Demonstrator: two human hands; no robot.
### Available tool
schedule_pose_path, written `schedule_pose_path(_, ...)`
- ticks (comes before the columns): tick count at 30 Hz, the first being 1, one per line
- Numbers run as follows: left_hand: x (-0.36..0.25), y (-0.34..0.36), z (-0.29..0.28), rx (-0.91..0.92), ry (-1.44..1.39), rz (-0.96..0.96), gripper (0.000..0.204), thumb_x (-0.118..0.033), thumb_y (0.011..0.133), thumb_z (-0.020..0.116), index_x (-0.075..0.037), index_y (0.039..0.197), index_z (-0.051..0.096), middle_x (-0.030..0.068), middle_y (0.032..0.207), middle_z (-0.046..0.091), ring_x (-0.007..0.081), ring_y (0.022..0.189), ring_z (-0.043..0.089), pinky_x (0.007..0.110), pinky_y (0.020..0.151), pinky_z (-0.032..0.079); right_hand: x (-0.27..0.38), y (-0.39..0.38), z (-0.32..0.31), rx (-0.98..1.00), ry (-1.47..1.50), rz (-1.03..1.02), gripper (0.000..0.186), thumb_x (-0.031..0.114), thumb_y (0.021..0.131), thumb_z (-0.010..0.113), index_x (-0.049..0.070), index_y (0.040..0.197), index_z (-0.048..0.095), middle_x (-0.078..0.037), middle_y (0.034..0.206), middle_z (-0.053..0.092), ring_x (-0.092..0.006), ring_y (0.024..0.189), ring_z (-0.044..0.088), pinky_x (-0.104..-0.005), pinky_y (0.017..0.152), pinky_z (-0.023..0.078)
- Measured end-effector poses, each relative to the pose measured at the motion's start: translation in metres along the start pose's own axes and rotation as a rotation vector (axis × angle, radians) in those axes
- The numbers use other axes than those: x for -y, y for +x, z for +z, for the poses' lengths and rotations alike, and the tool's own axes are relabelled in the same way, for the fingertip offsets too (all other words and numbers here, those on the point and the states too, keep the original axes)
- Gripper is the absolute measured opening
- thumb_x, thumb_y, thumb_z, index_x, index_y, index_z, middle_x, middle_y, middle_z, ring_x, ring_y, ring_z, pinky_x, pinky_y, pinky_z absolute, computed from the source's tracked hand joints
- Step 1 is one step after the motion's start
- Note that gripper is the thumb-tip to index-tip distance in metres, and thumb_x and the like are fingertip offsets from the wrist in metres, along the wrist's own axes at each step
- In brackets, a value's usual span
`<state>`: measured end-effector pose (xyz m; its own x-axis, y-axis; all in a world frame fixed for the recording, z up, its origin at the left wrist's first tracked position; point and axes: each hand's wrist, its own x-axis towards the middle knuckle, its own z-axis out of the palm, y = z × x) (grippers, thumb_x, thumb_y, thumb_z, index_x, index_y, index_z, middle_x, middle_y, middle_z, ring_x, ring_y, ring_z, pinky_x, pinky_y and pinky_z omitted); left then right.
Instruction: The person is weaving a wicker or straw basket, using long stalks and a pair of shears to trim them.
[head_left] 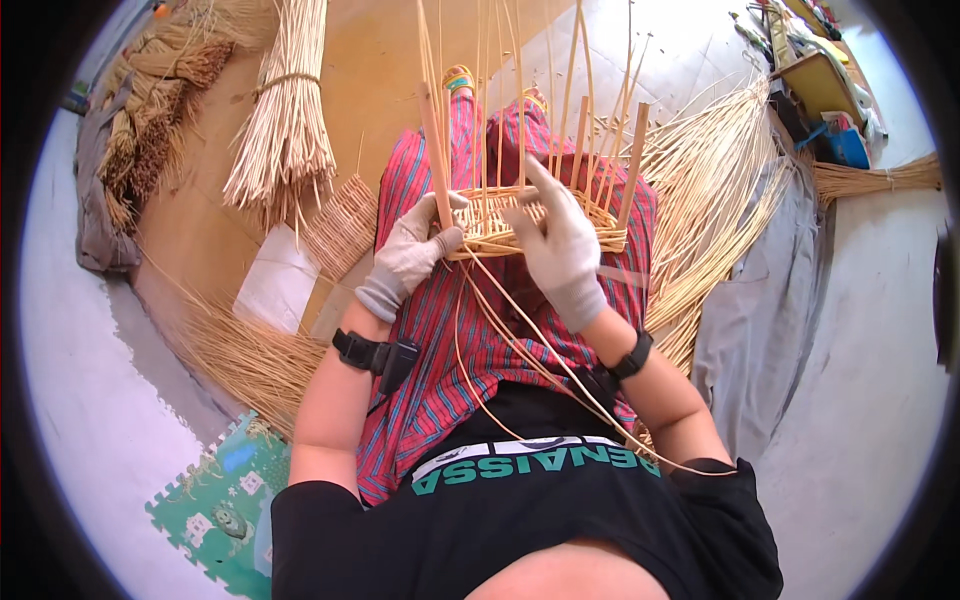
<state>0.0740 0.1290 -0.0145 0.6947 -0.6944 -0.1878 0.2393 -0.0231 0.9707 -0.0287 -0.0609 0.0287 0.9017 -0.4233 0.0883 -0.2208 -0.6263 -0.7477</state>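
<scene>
A partly woven cane basket rests on my lap over red striped cloth. Thin upright canes rise all round it, with flat wooden stakes at its corners. My left hand, in a pale work glove, grips the basket's near left corner, fingers and thumb around the stake there. Over the near side hovers my right hand, gloved too, its fingers stretched out and apart; whether it touches a cane I cannot tell. Long loose cane strands trail from the near rim toward my right arm.
A tied bundle of canes lies ahead on the left, beside a small woven panel and a white sheet. Loose canes fan out on the right by grey cloth. A green foam mat is near left.
</scene>
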Motion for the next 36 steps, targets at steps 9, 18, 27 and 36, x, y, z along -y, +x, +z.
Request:
schedule_pose_path(9, 0.02, 0.007, 0.009, -0.202, -0.146, -0.011, 0.024, 0.001, 0.094, 0.069, -0.007, 0.116, 0.063, -0.0007, 0.101, 0.063, 0.0094, 0.09, 0.057, 0.026, 0.084, 0.051, -0.003, 0.03, 0.0, -0.042, 0.129, -0.307, 0.044, 0.008, 0.098, 0.055, 0.015, 0.141, 0.06, -0.018, 0.114, 0.072, -0.0318, 0.087, 0.073, -0.0375, 0.075, 0.058)
schedule_pose_path(18, 0.008, 0.008, -0.003, -0.062, -0.09, -0.022, 0.022, -0.011, 0.091, 0.079, -0.009, 0.105, 0.062, -0.0013, 0.095, 0.061, 0.0105, 0.093, 0.056, 0.028, 0.088, 0.05, -0.001, -0.041, -0.022, 0.102, 0.057, 0.066, 0.04, 0.014, 0.094, 0.07, 0.006, 0.133, 0.064, -0.015, 0.101, 0.076, -0.032, 0.09, 0.075, -0.0344, 0.079, 0.059)
schedule_pose_path(27, 0.024, 0.027, 0.016, -0.281, 0.157, -0.106, 0.042, -0.03, 0.081, 0.091, -0.011, 0.083, 0.054, -0.005, 0.073, 0.054, 0.008, 0.067, 0.049, 0.029, 0.061, 0.046, 0.024, 0.077, -0.002, -0.164, -0.11, -0.323, 0.062, 0.011, 0.093, 0.066, 0.024, 0.151, 0.05, -0.018, 0.126, 0.065, -0.0352, 0.103, 0.069, -0.0447, 0.091, 0.055)
schedule_pose_path(36, 0.018, 0.021, 0.026, -0.407, 0.212, -0.107, 0.044, -0.032, 0.081, 0.092, -0.013, 0.087, 0.053, -0.0089, 0.075, 0.049, 0.0043, 0.069, 0.049, 0.023, 0.064, 0.047, -0.003, 0.023, -0.013, -0.078, -0.363, -0.343, 0.039, 0.015, 0.093, 0.067, 0.008, 0.131, 0.065, -0.011, 0.087, 0.073, -0.0281, 0.082, 0.071, -0.0414, 0.073, 0.057)
